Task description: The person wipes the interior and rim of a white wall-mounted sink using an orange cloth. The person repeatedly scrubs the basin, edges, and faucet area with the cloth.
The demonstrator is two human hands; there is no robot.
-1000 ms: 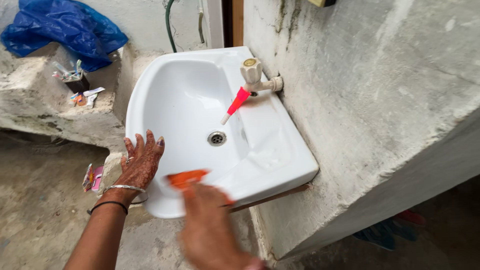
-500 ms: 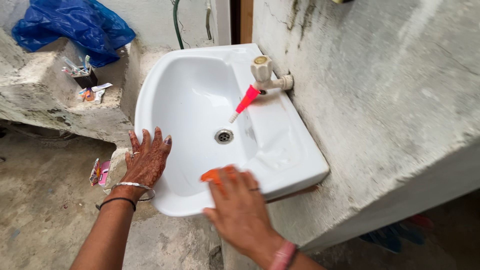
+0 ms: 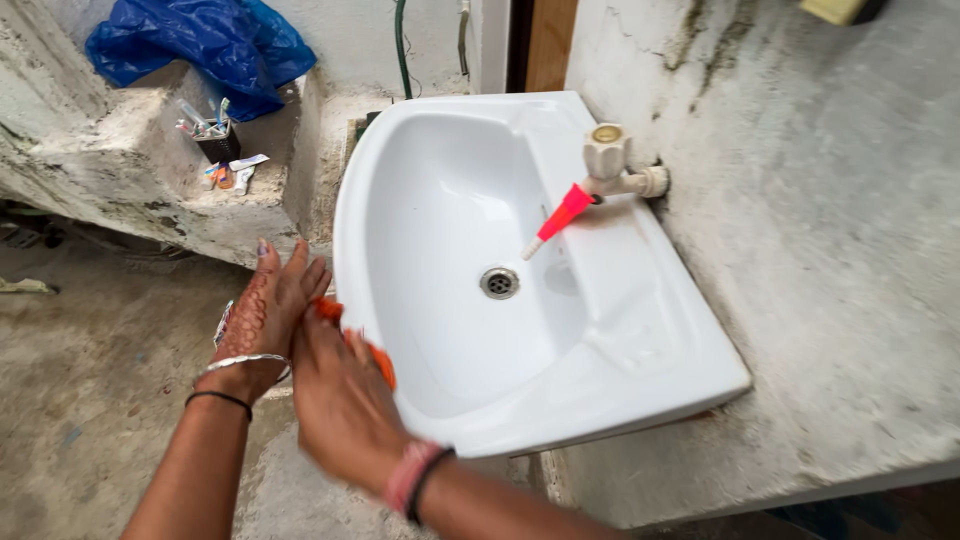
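A white wash basin (image 3: 620, 330) is fixed to a rough concrete wall. My right hand (image 3: 338, 400) grips an orange scrubber (image 3: 372, 352) and presses it on the basin's front left rim. My left hand (image 3: 262, 315) lies flat, fingers spread, against the outer left side of the basin, right beside the scrubber. A cream tap (image 3: 610, 160) with an orange nozzle (image 3: 558, 220) sticks out over the bowl above the metal drain (image 3: 499, 282).
A concrete ledge (image 3: 130, 190) at left carries a black holder with toothbrushes (image 3: 208, 130) and small tubes. A blue plastic bag (image 3: 200, 40) lies behind it. A green hose (image 3: 402, 45) runs up the back wall. Small wrappers lie on the floor.
My right hand has swept the orange scrubber from the basin's front edge leftward along the rim to my left hand. The view has shifted, so the basin sits further right.
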